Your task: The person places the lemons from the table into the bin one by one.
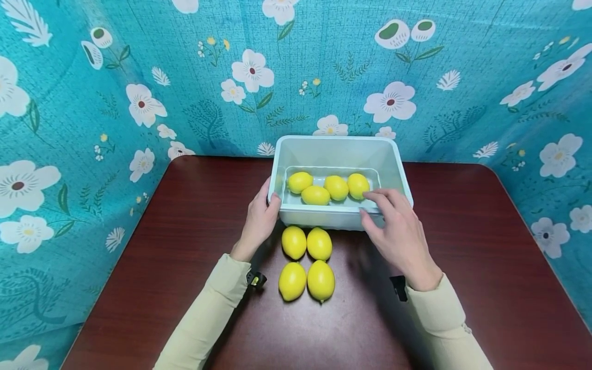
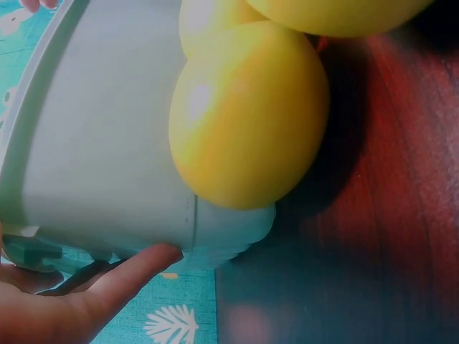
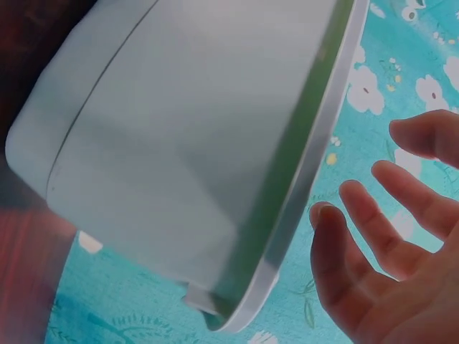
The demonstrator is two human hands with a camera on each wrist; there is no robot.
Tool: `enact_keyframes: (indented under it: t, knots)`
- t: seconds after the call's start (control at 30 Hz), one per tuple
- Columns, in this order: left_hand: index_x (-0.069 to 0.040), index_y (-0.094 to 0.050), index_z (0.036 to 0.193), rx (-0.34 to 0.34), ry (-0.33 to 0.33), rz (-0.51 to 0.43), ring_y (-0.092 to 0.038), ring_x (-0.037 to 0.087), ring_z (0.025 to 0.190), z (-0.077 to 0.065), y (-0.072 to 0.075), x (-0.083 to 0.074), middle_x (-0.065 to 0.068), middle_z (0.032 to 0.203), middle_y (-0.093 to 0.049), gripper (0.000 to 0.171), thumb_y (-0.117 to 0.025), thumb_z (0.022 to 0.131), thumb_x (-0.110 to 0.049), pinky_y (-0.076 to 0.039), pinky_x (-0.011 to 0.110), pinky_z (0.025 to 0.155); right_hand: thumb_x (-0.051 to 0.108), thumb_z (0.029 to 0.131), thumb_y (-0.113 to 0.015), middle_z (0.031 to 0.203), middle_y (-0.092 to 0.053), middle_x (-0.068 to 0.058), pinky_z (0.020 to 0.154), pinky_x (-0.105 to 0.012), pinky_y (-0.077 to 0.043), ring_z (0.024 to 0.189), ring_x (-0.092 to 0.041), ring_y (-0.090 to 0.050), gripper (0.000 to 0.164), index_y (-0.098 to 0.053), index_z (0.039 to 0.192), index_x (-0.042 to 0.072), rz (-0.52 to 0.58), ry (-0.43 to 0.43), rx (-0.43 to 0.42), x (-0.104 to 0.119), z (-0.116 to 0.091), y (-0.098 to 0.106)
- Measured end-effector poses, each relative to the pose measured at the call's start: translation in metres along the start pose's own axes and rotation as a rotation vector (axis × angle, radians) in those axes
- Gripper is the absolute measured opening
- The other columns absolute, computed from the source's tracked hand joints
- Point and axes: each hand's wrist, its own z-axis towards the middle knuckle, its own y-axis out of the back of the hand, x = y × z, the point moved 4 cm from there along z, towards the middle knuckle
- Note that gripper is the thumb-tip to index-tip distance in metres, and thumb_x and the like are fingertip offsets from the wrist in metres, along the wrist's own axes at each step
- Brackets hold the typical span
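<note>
A pale grey-blue plastic bin stands at the back of the table with several yellow lemons lying on its floor. My left hand grips the bin's left end, the thumb at the front corner; in the left wrist view a finger lies along the outer wall. My right hand hovers at the front rim on the right with fingers spread and bent, holding nothing. In the right wrist view its fingertips are apart from the rim. Several more lemons sit in two rows on the table before the bin.
The dark red-brown wooden table extends to both sides of the bin. Behind it and at the sides hangs a turquoise flowered cloth. The nearest lemons lie close against the bin's front wall.
</note>
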Motion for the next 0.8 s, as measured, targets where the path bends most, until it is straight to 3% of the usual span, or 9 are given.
enact_keyframes:
  t: [0.23,0.53,0.8]
  knots:
    - [-0.026,-0.032,0.152,-0.006,-0.009,0.01,-0.05,0.021,0.122,-0.001,0.001,-0.001,0.004,0.15,-0.043,0.055,-0.039,0.097,-0.029,-0.041,0.045,0.106,0.016,0.083,-0.07,0.114,-0.061,-0.011,0.069,-0.044,-0.053,0.104,-0.027,-0.054,0.034,-0.067,0.115,0.006,0.0,0.014,0.026,0.009,-0.004,-0.004]
    - [-0.028,-0.031,0.152,-0.001,-0.01,0.006,-0.052,0.025,0.114,-0.001,0.001,0.0,0.004,0.15,-0.044,0.055,-0.039,0.097,-0.029,-0.048,0.044,0.095,0.018,0.083,-0.072,0.12,-0.057,-0.011,0.074,-0.044,-0.051,0.108,-0.028,-0.051,0.04,-0.064,0.12,0.006,0.023,0.017,0.098,0.017,-0.012,-0.006]
    - [-0.026,-0.032,0.152,-0.004,-0.022,0.002,-0.05,0.021,0.124,0.0,0.001,-0.001,0.003,0.151,-0.043,0.054,-0.041,0.098,-0.026,-0.041,0.044,0.106,0.019,0.082,-0.074,0.123,-0.055,-0.011,0.082,-0.045,-0.048,0.111,-0.03,-0.049,0.042,-0.064,0.121,0.006,0.041,0.048,0.138,0.026,-0.023,-0.01]
